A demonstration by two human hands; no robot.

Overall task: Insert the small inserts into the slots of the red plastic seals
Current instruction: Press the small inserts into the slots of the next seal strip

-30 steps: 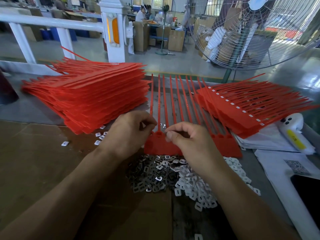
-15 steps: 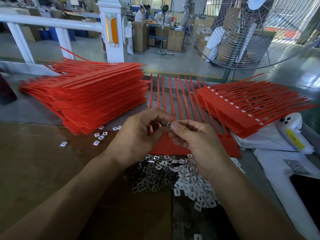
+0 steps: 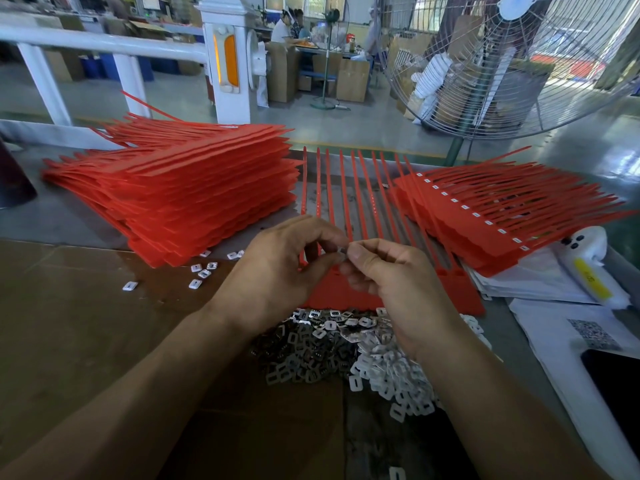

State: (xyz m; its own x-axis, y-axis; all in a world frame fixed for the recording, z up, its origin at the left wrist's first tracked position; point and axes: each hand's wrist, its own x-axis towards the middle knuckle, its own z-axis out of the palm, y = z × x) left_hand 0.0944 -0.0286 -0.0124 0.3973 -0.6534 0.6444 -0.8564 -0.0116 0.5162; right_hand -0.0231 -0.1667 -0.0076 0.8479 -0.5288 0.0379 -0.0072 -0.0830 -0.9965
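A heap of small inserts (image 3: 349, 355), metal grey at left and white at right, lies nearest on the surface (image 3: 86, 323). Just above it the left hand (image 3: 277, 268) and right hand (image 3: 391, 275) meet, fingers curled, thumb and forefinger tips pinching one tiny insert (image 3: 343, 250) between them. Under the hands lies a red seal strip (image 3: 346, 292), its tails fanning away. Farther off sit a tall red stack (image 3: 194, 195) at left and a filled stack (image 3: 502, 209) at right.
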